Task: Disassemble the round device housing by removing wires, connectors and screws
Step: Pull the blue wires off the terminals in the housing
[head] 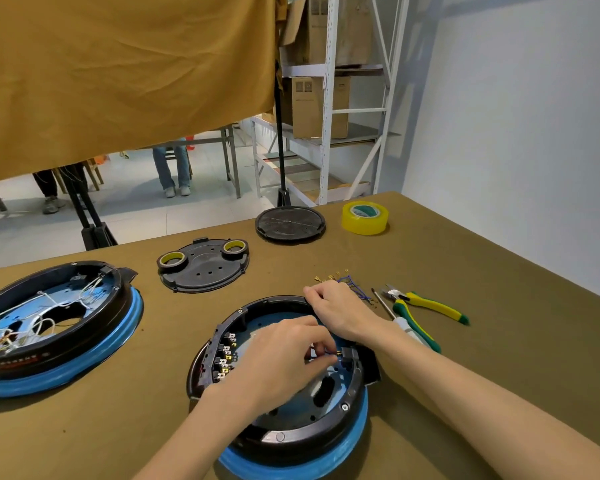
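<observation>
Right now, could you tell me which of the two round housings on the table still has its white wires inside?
The far-left housing, untouched, still has loose white wires. The near housing, where the left hand pinches a wire, shows none.

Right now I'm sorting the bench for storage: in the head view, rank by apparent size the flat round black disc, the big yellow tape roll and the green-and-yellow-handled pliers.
1. Flat round black disc.
2. Green-and-yellow-handled pliers, though they lie nearer the camera, so this rank against the disc is unsure.
3. Big yellow tape roll.

text: none legible | tape roll (364,218) label: blurred | boxes (321,105): unreadable
</observation>
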A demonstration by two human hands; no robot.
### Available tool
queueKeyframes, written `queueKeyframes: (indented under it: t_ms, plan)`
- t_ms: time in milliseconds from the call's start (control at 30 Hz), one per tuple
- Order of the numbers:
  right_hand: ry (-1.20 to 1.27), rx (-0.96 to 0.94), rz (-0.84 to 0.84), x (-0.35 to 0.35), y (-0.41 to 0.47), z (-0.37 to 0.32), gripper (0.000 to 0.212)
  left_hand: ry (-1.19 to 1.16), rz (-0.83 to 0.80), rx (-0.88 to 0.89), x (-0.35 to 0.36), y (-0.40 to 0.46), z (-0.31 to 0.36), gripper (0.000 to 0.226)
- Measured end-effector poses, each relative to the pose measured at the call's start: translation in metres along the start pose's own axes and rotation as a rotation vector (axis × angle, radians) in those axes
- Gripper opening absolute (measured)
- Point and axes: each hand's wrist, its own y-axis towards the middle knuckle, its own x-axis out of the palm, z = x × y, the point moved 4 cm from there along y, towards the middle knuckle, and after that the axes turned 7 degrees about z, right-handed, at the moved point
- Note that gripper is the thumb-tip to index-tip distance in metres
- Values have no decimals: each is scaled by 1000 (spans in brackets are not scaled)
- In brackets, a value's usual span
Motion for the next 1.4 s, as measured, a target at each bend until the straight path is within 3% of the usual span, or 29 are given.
queueKeyframes:
  t_ms: [533,833,1000,1100,1267,1400]
  plan:
    - [-17,-8,-15,4,1,0,49,27,5,3,7,3,0,8]
    - [-35,-41,-25,3,0,-1,49,45,99,46,2,-4,-8,7]
    - [15,4,-28,5,3,3,48,-126,241,60,-9,-2,-2,13]
    - [84,16,16,2,0,6,48,-403,300,-104,-9,1,-10,6]
    - [212,-88,311,-19,-15,-4,38,-718,448,-369,-20,6,-33,7]
    - [493,-115,163,-25,-30,-19,36,-902,497,-544,-20,5,-48,6]
